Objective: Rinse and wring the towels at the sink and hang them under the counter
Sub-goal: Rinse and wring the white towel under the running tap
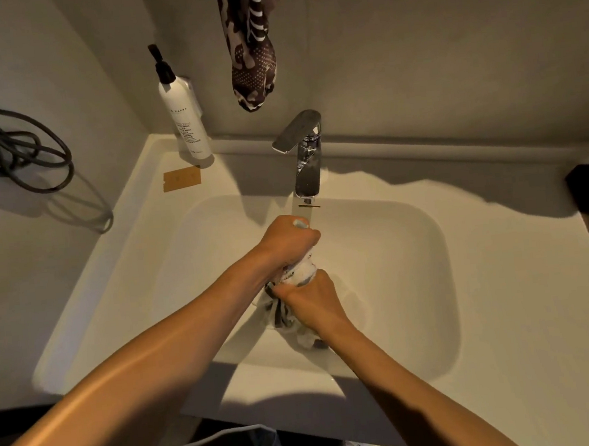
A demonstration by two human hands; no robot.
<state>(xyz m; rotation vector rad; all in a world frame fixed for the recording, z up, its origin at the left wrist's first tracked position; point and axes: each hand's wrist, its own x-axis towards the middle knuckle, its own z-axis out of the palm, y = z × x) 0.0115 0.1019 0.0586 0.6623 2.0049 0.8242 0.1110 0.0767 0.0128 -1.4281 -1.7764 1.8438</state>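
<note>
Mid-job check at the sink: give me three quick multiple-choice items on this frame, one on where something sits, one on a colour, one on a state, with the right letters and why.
1. Where does the pump bottle stand?
A. in the basin
B. on the sink's back left corner
C. on the floor

2. What colour is the pump on that bottle?
A. black
B. red
C. white

3. What are the hands doing with the towel?
A. both grip it over the basin
B. only one touches it
C. neither touches it

Answers:
1 B, it stands on the sink rim by the wall, left of the faucet.
2 A, the pump is black above a white body.
3 A, the left hand and right hand each have a grip curled round the bunched towel, one above the other.
</note>
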